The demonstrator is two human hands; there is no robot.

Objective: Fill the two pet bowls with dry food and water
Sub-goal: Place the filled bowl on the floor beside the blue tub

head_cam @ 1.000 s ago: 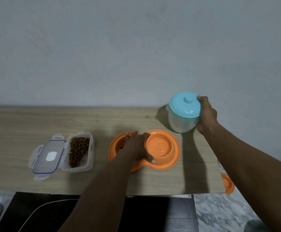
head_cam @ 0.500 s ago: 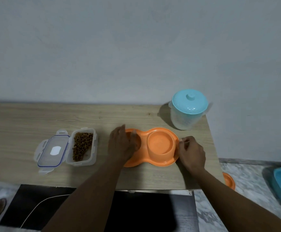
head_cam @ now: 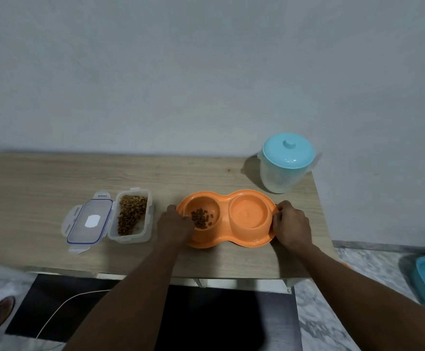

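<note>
Head view: orange double bowl [head_cam: 224, 220] sits between left hand [head_cam: 174, 225] and right hand [head_cam: 291, 224], each gripping its rim.

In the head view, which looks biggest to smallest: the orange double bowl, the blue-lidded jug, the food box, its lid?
1. orange double bowl, clearly widest.
2. blue-lidded jug, despite standing farther back.
3. food box and its lid: they look about alike, so no ranking.

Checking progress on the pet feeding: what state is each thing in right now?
Left bowl: some dry food inside.
Right bowl: no food; water unclear.
Food box: open, partly full.
Box lid: off, lying beside box.
Jug: upright, covered.
Left hand: grips left bowl's rim.
Right hand: grips right bowl's rim.
</note>
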